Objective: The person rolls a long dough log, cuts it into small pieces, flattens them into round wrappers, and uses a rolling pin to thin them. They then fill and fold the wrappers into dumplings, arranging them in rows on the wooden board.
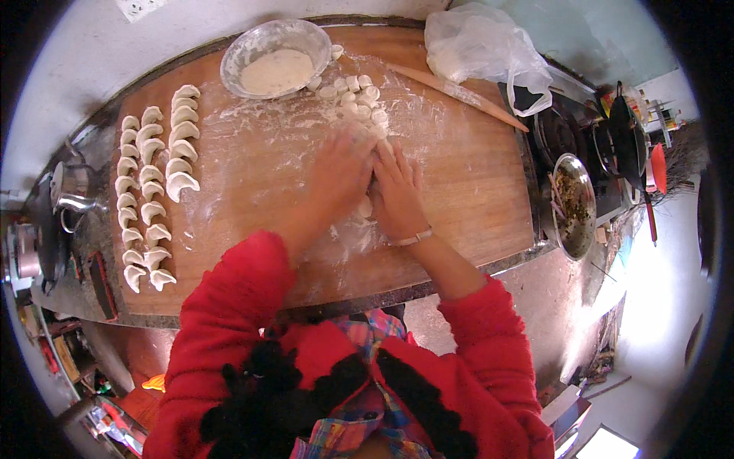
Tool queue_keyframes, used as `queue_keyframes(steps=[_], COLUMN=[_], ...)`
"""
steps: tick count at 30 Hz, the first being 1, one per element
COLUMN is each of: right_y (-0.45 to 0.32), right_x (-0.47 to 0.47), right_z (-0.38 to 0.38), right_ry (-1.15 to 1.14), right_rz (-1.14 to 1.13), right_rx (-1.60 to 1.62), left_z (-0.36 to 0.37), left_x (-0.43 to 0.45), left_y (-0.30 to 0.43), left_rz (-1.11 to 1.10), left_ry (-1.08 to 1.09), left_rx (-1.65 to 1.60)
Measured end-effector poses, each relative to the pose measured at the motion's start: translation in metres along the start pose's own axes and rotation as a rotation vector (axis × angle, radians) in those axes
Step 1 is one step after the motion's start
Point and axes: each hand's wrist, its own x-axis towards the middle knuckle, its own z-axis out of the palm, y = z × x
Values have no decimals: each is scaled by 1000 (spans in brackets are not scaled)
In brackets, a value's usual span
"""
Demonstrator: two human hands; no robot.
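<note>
My left hand (pixel 343 166) is blurred, palm down over the floured wooden board (pixel 252 189). Beside it, my right hand (pixel 399 192) lies with its fingers stretched out flat. The fingertips of both meet at the near edge of a cluster of small cut dough pieces (pixel 347 97). Whatever lies beneath the palms is hidden. A flattened pale bit of dough (pixel 365 207) shows in the gap between the hands. Several crescent-shaped dumplings (pixel 152 179) stand in three rows at the board's left side.
A metal bowl of flour (pixel 276 72) sits at the board's back edge. Toward the back right, a tapered wooden rolling pin (pixel 459 94) lies near a clear plastic bag (pixel 481 49). Off the right edge stands a steel bowl of chopped filling (pixel 572 212) with chopsticks. A metal kettle (pixel 73 185) is left.
</note>
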Motion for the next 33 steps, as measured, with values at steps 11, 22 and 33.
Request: queue_keyframes(steps=[11,22,33], right_y=[7,21,35], right_x=[-5,-55,-30], right_z=[-7,-12,-13], right_ry=[5,119,162], right_rz=[160,202,417], right_rx=[-54,144,-41], left_z=[-36,-74,-24], left_x=[-12,-67,9], left_y=[-12,25,-7], left_rz=[-36,109,-23], left_ry=[92,-234,161], left_rx=[38,74,152])
